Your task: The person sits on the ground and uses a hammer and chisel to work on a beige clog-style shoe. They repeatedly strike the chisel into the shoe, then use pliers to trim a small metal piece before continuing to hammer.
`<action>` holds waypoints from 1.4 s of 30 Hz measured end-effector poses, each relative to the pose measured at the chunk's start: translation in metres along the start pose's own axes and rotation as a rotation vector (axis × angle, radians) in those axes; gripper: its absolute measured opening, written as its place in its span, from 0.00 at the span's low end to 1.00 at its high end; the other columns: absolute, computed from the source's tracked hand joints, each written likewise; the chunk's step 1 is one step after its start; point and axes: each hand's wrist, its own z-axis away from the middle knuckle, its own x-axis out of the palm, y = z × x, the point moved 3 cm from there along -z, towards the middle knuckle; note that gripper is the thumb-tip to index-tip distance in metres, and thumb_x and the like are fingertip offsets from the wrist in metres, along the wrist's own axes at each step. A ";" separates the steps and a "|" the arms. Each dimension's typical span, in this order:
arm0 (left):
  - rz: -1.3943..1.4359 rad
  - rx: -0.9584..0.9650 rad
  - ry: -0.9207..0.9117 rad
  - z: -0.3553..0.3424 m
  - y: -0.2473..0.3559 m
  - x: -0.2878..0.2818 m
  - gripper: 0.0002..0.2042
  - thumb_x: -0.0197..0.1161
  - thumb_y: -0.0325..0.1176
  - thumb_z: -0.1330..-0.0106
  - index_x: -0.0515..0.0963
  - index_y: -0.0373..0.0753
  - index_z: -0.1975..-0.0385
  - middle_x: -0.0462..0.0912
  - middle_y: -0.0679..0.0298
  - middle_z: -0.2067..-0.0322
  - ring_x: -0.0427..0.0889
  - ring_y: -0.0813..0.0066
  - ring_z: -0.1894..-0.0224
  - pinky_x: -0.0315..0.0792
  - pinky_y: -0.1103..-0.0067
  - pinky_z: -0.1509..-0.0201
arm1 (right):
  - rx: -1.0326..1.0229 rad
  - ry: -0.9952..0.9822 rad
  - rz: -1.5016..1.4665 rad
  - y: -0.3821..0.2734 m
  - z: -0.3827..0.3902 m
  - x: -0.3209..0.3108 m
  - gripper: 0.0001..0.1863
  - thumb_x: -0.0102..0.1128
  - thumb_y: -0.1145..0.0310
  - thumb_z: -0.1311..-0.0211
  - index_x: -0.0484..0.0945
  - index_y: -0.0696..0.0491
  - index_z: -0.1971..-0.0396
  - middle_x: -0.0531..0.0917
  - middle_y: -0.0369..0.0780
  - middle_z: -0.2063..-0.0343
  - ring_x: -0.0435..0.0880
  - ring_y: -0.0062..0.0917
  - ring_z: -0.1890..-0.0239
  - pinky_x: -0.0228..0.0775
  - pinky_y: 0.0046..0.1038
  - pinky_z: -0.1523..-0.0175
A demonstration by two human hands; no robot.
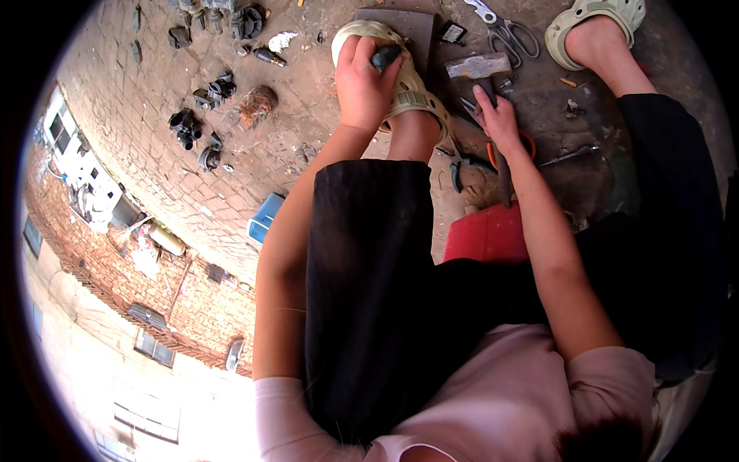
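The left hand point(363, 83) has a dark rounded piece point(386, 56) in its grip over the left clog point(412, 86); the right hand point(500, 122) grips a hammer point(478, 66)!

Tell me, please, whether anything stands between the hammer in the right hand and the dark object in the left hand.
No barrier shows between the hammer in the right hand and the dark object in the left hand; only the pale clog and part of the dark slab lie between them in this view.

Brick-paved ground point(146, 131) carries scissors point(499, 25), pliers point(457, 177), dark parts point(185, 129), possibly metal.
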 end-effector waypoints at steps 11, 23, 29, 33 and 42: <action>0.101 -0.068 0.056 0.000 0.002 0.001 0.11 0.76 0.31 0.51 0.80 0.38 0.71 0.77 0.57 0.71 0.78 0.55 0.68 0.73 0.67 0.63 | -0.377 0.640 0.532 -0.058 0.026 -0.004 0.28 0.58 0.44 0.35 0.78 0.59 0.75 0.81 0.49 0.79 0.82 0.45 0.72 0.72 0.40 0.64; 0.125 -0.112 0.060 -0.004 0.001 -0.001 0.12 0.76 0.31 0.51 0.80 0.35 0.69 0.79 0.57 0.70 0.78 0.55 0.66 0.73 0.68 0.60 | -0.292 0.330 0.681 -0.076 0.020 0.007 0.30 0.62 0.45 0.40 0.76 0.64 0.64 0.82 0.56 0.70 0.81 0.54 0.64 0.73 0.46 0.59; 0.080 -0.113 0.055 -0.007 0.003 -0.001 0.13 0.77 0.31 0.51 0.81 0.35 0.70 0.78 0.56 0.70 0.78 0.55 0.66 0.73 0.68 0.60 | -0.257 0.311 0.623 -0.080 0.016 0.005 0.26 0.63 0.46 0.40 0.80 0.60 0.66 0.83 0.52 0.72 0.83 0.49 0.65 0.74 0.41 0.60; 0.085 -0.091 0.057 -0.006 0.001 -0.001 0.13 0.77 0.31 0.51 0.80 0.35 0.69 0.78 0.56 0.70 0.78 0.54 0.66 0.73 0.68 0.61 | -0.333 0.353 0.646 -0.078 0.011 0.007 0.25 0.64 0.46 0.40 0.81 0.58 0.68 0.84 0.49 0.74 0.84 0.46 0.66 0.75 0.38 0.61; 0.067 -0.078 0.067 -0.004 0.003 0.002 0.13 0.77 0.32 0.51 0.80 0.36 0.70 0.78 0.57 0.70 0.78 0.55 0.66 0.73 0.67 0.61 | -0.319 0.301 0.605 -0.075 0.008 0.003 0.27 0.61 0.44 0.41 0.80 0.58 0.66 0.84 0.52 0.70 0.83 0.49 0.64 0.75 0.44 0.60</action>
